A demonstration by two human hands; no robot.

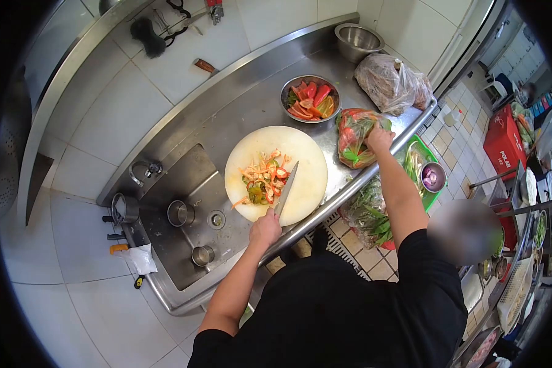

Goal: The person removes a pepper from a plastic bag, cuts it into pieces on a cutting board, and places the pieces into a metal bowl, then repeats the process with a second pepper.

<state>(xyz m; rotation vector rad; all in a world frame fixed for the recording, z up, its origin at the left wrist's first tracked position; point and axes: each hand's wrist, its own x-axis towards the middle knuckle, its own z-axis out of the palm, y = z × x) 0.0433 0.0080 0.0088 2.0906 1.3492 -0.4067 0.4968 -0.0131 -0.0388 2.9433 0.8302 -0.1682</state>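
My left hand point(265, 229) is closed round the handle of a kitchen knife point(286, 190). The blade lies over a round white cutting board point(310, 153), to the right of a heap of pepper trimmings point(265, 178) in red, green and pale orange. Off to the right, my right hand point(379, 138) grips the top of a clear plastic bag of red and green peppers point(354, 140); some of its fingers are hidden. A steel bowl point(286, 110) behind the board holds cut pepper pieces point(313, 101).
The board overlaps a steel sink point(187, 175) with small metal cups point(203, 255). At the counter's far end are a bowl point(358, 42) and a full plastic bag point(383, 83). A green tray point(431, 199) with a bowl of shallots point(433, 177) sits below the counter edge.
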